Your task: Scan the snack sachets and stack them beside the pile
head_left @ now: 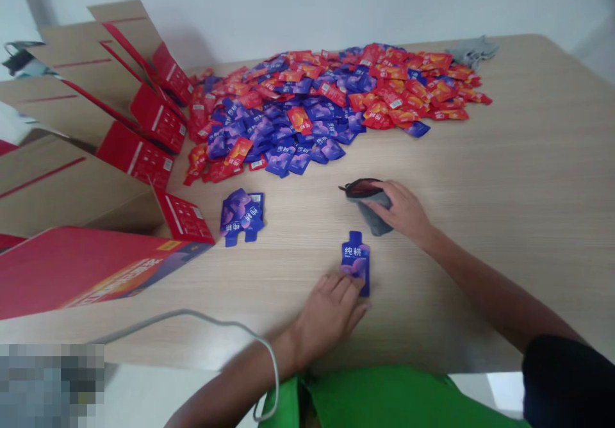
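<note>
My left hand [331, 306] lies on the table with its fingertips resting on the lower part of a flat purple packet [353, 255], not wrapped round it. The packet has a narrow tab at the top and white characters. Gripped in my right hand [403, 207] is a small grey zip pouch [375, 216], its dark-rimmed mouth gaping toward the far left. What is inside the pouch cannot be made out. Left of both hands is a small stack of purple packets [241, 215], overlapping one another.
A wide heap of red and purple sachets [307, 104] covers the back of the table. Several open red cardboard boxes [96, 274] stand on the left. Grey cloth [473, 51] lies at the back right. A pale cable [211, 318] runs across the front edge, over my left forearm.
</note>
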Demonstrator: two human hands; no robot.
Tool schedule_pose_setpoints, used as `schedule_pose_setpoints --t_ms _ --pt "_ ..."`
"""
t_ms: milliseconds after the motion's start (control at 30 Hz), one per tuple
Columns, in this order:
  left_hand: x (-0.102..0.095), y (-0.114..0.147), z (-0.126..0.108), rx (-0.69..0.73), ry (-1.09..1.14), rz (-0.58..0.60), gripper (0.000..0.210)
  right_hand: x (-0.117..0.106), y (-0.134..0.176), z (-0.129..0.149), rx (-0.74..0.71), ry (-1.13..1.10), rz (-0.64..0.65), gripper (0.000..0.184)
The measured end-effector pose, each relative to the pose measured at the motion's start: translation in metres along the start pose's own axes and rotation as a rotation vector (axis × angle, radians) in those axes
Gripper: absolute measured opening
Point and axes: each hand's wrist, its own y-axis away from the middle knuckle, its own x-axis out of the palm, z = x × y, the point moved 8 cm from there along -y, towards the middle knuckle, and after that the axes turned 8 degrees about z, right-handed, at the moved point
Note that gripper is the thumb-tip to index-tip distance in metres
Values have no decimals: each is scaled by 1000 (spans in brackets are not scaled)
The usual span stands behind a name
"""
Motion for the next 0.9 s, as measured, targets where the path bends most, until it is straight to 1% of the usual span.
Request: schedule_pose_setpoints --t_ms 67,100,133,200,267,367,467,533,600,667,733,800,867,900 --pt "-15 -21 16 -82 14 -7 40 -24 15 -16 155 -89 -172 49" --pt "-23 -33 24 -128 12 -22 39 -31 26 -23 230 -134 -235 50" --pt "-29 -44 32 -172 6 -41 39 -37 37 -30 300 -176 -280 52" --pt "-35 -66 43 -238 -22 -55 43 -40 58 -42 415 -238 -318 54" --pt "-30 -84 46 -261 -66 -10 48 -38 76 -53 497 -270 -325 57" --pt "-15 -103 45 -274 -111 91 44 -34 96 -68 581 -287 -350 59" --pt "-2 -110 51 -312 -37 113 37 -32 105 -79 623 -291 -379 60" --pt "4 -111 57 -308 35 122 41 -31 106 -81 620 -289 -388 59" --pt "7 -112 63 -261 93 139 50 -30 105 -81 597 -289 -392 59" --pt "7 -113 67 -192 161 153 56 -28 104 -80 580 -288 -388 59" --pt "0 -115 68 -125 227 162 51 -27 104 -80 584 -288 -388 60" --pt "-13 -116 66 -82 281 158 35 -26 105 -81 600 -291 -393 61" --pt "-33 -113 60 -46 364 100 22 -26 106 -81 611 -301 -396 61" --pt "-45 -109 54 -19 412 56 21 -26 106 -81 612 -305 -395 61"
